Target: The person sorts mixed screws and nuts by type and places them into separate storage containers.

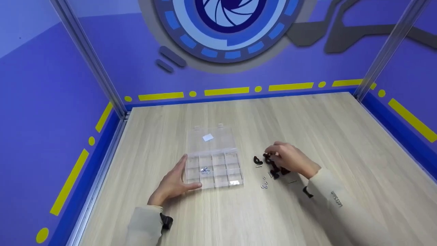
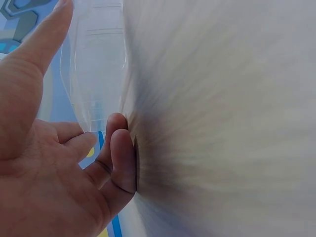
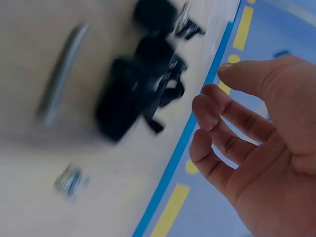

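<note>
A clear compartment box (image 1: 214, 186) lies with its lid (image 1: 211, 136) folded back. The left hand (image 1: 172, 181) rests against its left side, thumb at the front left corner; in the left wrist view the hand (image 2: 59, 153) has bent fingers touching the box (image 2: 98, 59) and tabletop. Small shiny pieces (image 1: 205, 170) lie in one compartment. Right of the box, the right hand (image 1: 290, 159) is over black parts (image 1: 274, 174), partly hiding them. In the right wrist view the hand (image 3: 266, 138) has loosely bent fingers, thumb apart, nothing visible between them, beside the blurred black parts (image 3: 118, 98).
Several nuts (image 1: 264, 184) lie on the wooden tabletop (image 1: 225, 218) in front of the black parts, with a metal pin (image 1: 292, 181) to their right. Another black piece (image 1: 257, 160) lies nearer the box. Blue panels (image 1: 225, 78) and metal posts (image 1: 92, 58) border the table.
</note>
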The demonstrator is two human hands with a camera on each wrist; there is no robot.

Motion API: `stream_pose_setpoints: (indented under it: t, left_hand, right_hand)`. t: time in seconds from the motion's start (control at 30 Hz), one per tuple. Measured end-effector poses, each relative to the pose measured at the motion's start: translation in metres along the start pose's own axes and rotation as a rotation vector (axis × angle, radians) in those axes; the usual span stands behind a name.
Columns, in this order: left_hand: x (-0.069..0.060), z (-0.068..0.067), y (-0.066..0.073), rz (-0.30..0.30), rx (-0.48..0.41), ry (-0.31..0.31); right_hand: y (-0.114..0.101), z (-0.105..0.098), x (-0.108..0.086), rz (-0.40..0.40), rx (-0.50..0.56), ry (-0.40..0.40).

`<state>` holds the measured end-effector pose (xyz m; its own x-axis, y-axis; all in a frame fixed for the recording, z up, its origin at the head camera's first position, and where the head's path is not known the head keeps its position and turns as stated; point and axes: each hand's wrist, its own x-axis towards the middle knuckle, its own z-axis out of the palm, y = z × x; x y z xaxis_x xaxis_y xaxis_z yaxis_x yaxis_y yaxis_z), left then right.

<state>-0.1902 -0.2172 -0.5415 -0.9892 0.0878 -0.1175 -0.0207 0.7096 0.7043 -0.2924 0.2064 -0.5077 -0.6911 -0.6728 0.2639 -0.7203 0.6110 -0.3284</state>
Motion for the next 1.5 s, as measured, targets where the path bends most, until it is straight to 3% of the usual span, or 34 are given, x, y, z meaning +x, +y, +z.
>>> stream_pose_setpoints:
  t: [0.4, 0.67, 0.9, 1.2, 1.5]
  left_hand:
    - [0.0, 0.0, -0.001, 0.005, -0.019, 0.006]
    - [-0.001, 0.0, 0.0, 0.003, -0.002, 0.001]
    - [0.0, 0.0, 0.0, -0.003, 0.001, 0.0]
    - [0.001, 0.0, -0.001, -0.008, -0.007, 0.0]
    - [0.0, -0.001, 0.0, -0.007, -0.003, -0.005]
  right_hand:
    - [0.029, -0.017, -0.039, 0.131, 0.051, -0.119]
    - [0.039, -0.022, -0.056, 0.195, 0.102, -0.155]
    - [0.045, -0.025, -0.069, 0.236, 0.09, -0.134]
    - [0.048, -0.03, -0.079, 0.417, -0.019, -0.125]
    - [0.049, -0.027, -0.081, 0.401, 0.02, -0.116]
